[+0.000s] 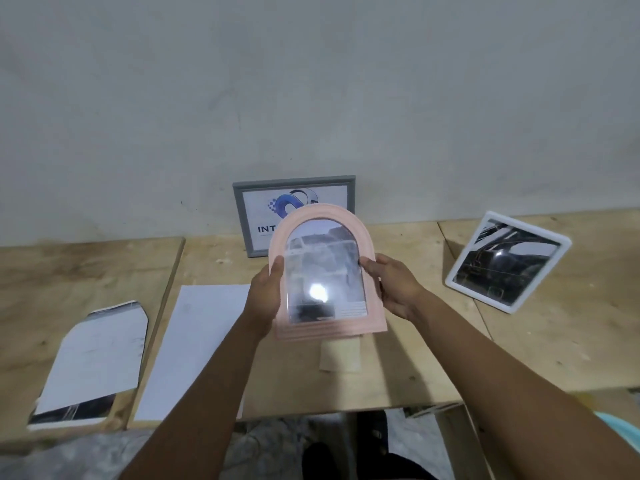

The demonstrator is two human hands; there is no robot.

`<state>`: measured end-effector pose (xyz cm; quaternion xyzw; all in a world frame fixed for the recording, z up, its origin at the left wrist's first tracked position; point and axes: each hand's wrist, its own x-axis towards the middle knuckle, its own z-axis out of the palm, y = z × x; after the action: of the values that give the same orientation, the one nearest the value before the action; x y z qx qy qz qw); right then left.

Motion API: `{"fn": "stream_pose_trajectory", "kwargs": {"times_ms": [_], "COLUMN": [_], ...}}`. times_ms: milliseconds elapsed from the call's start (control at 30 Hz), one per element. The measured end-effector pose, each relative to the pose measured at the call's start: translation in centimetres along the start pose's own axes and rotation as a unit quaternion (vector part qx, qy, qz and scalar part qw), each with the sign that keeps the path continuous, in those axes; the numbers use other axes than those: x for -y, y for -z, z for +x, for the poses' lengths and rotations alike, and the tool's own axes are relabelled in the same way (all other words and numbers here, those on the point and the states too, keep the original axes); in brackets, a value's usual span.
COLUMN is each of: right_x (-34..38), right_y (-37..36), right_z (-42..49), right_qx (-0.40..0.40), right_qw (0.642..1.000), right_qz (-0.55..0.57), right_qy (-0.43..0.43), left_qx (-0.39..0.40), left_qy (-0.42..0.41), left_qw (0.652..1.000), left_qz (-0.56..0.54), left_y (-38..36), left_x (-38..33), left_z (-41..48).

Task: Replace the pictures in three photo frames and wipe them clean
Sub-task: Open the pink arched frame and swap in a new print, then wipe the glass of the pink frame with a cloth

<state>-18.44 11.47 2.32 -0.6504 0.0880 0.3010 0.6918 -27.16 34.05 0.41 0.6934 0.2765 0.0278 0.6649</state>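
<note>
Both hands clamp one thing: the left hand (266, 296) grips the left edge and the right hand (393, 284) the right edge of the pink arched frame (327, 271), thumbs on the front rim and fingers behind it. The frame hangs between them, off the table (450, 358) and facing the camera. Its long axis runs away from the person, rounded top farthest and flat foot nearest, so neither hand is the closer one.

The pink rim is matt and stepped in shallow ridges. The pane is glossy, with a bright glare spot low down and a greyish photo behind it (too washed out to read).

Just below the frame's foot, on the bare plywood, lies a small beige piece (337, 356) — cloth or stand, I cannot tell. If it is the wipe, it sits about equally near either hand, and one hand would have to let go to take it.

Left of the hands lies a plain white sheet (194, 344). Farther left, well apart, is a print cut to an arch (91, 362), mostly white with a dark strip at its near end.

Behind the pink frame a grey rectangular frame (240, 220) leans on the wall, holding a logo print. To the right is a white rounded-corner frame (507, 263) with a dark, shiny picture — it seems propped up, tilted.
</note>
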Motion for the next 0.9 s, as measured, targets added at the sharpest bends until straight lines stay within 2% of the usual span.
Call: {"fn": "stream_pose_trajectory", "kwargs": {"times_ms": [133, 200, 233, 300, 333, 400, 467, 567, 767, 900], "right_x": [-1.0, -3.7, -5.2, -8.4, -9.8, -12.0, -13.8, -15.2, -15.6, -15.3], "right_y": [-2.0, -1.9, -1.6, -1.2, -1.3, -1.7, -2.3, -2.5, -2.1, -2.0], "right_z": [0.2, 1.3, 1.8, 1.8, 1.5, 0.7, 0.3, 0.8, 1.8, 2.0], "right_qx": [-0.013, -0.056, -0.06, 0.004, 0.045, 0.093, 0.103, 0.091, 0.081, 0.065], "right_qw": [0.997, 0.973, 0.934, 0.809, 0.745, 0.647, 0.599, 0.572, 0.512, 0.529], "right_qz": [-0.059, -0.225, -0.351, -0.585, -0.663, -0.753, -0.788, -0.808, -0.836, -0.822], "right_qy": [-0.042, -0.015, 0.019, 0.054, 0.058, 0.08, 0.093, 0.105, 0.181, 0.2], "left_qx": [-0.102, -0.153, -0.177, -0.207, -0.209, -0.202, -0.198, -0.202, -0.221, -0.208], "left_qy": [-0.04, -0.066, -0.071, -0.07, -0.067, -0.066, -0.076, -0.08, -0.026, -0.021], "left_qw": [0.993, 0.984, 0.979, 0.972, 0.97, 0.969, 0.965, 0.959, 0.963, 0.967], "left_qz": [0.033, 0.06, 0.071, 0.089, 0.099, 0.127, 0.158, 0.179, 0.151, 0.149], "left_y": [2.6, 4.3, 5.1, 6.4, 7.2, 8.2, 9.2, 10.3, 10.2, 9.9], "left_x": [-0.1, -0.2, -0.2, 0.0, 0.4, 1.2, 2.2, 3.8, 5.2, 5.4], "left_z": [0.2, 0.0, -0.1, -0.3, -0.4, -0.6, -0.9, -1.2, -1.5, -1.6]}}
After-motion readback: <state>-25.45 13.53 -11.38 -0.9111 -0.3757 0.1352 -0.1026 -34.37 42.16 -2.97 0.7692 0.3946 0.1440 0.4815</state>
